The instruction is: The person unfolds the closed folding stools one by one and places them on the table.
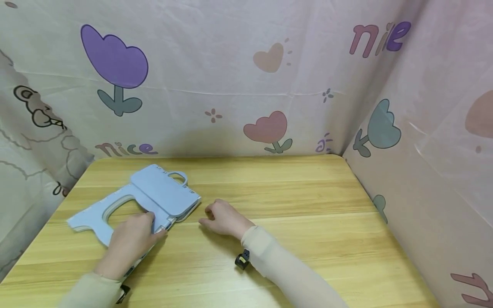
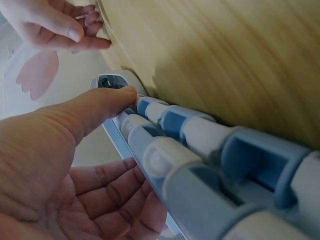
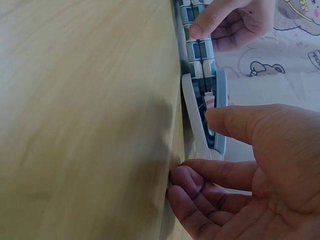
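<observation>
A light blue folding step stool (image 1: 165,190) lies folded flat at the left of the table, its small loop handle (image 1: 186,178) at the far side. My left hand (image 1: 132,235) holds its near edge, fingers over the top face and thumb on the side. In the left wrist view that thumb rests by a row of blue and white hinge knuckles (image 2: 210,137). My right hand (image 1: 227,219) is just right of the stool's end, fingers loosely curled and holding nothing. The right wrist view shows its fingertips low at the tabletop, near the stool's white end piece (image 3: 192,110).
The wooden table (image 1: 292,188) extends to the right of the stool. Behind it and along the sides hangs a pale curtain (image 1: 200,51) printed with flowers and words. Each wrist wears a small black camera strap (image 1: 242,259).
</observation>
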`<state>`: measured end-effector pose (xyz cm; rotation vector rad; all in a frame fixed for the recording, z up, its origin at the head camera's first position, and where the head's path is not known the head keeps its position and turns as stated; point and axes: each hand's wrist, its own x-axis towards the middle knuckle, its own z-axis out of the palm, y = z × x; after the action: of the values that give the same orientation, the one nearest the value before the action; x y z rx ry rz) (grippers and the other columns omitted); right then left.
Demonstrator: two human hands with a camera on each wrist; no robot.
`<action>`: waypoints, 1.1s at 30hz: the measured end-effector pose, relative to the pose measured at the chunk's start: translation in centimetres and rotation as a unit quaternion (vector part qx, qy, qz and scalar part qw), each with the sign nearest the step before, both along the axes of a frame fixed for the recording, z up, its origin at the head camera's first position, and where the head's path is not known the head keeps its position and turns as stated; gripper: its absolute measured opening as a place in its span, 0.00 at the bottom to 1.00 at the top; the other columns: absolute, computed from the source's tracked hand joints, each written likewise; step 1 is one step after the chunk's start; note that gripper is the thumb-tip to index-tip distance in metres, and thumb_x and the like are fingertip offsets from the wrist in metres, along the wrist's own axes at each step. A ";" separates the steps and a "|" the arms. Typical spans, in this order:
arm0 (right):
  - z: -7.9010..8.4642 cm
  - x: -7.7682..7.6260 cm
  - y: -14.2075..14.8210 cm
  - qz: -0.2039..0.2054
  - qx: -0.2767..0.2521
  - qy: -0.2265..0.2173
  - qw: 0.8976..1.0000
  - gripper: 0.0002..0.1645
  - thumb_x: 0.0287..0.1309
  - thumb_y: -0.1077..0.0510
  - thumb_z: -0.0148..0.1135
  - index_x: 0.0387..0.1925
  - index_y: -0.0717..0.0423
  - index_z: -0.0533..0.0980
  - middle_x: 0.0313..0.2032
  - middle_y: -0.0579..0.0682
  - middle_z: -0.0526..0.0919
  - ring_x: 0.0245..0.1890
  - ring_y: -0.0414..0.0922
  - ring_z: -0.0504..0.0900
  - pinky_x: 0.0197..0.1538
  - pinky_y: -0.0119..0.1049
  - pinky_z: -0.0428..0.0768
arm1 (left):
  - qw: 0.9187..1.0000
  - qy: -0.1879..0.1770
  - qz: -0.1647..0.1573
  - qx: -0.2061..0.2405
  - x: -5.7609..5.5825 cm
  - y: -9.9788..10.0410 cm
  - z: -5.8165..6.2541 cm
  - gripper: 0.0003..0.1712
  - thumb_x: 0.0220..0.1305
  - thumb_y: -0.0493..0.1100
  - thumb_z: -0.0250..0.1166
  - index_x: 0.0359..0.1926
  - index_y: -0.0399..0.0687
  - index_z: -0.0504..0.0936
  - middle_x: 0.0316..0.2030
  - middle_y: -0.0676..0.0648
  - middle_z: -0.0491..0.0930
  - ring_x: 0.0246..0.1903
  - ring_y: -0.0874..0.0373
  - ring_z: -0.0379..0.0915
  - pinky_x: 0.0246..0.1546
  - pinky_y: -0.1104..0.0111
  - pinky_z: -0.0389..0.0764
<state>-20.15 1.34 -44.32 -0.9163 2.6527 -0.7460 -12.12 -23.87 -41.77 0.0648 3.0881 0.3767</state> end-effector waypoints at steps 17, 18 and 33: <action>-0.2 0.8 4.0 -0.036 -0.058 -0.036 0.997 0.27 0.75 0.50 0.66 0.20 0.50 0.67 0.16 0.40 0.61 0.22 0.37 0.61 0.28 0.28 0.62 | 0.997 0.050 -0.051 0.019 -0.3 5.2 -1.1 0.21 0.57 0.50 0.81 0.31 0.42 0.78 0.23 0.50 0.74 0.21 0.56 0.67 0.19 0.63 0.67; -0.2 0.9 4.3 -0.037 -0.060 -0.033 0.997 0.27 0.74 0.50 0.66 0.20 0.50 0.67 0.16 0.39 0.61 0.22 0.36 0.61 0.28 0.28 0.62 | 0.997 0.053 -0.053 0.018 -0.3 5.5 -1.1 0.21 0.57 0.50 0.82 0.31 0.43 0.78 0.23 0.50 0.74 0.21 0.56 0.67 0.19 0.63 0.67; -0.4 1.9 9.0 -0.080 -0.051 -0.027 0.995 0.24 0.75 0.50 0.65 0.21 0.49 0.72 0.20 0.41 0.67 0.23 0.38 0.65 0.30 0.31 0.66 | 0.993 0.066 -0.094 0.006 -0.8 9.6 -1.2 0.23 0.57 0.52 0.83 0.33 0.43 0.80 0.25 0.49 0.78 0.23 0.57 0.70 0.22 0.62 0.74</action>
<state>-18.22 10.35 -44.69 -0.7025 2.6854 -0.9378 -12.96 -14.24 -42.96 0.3925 3.1722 0.3967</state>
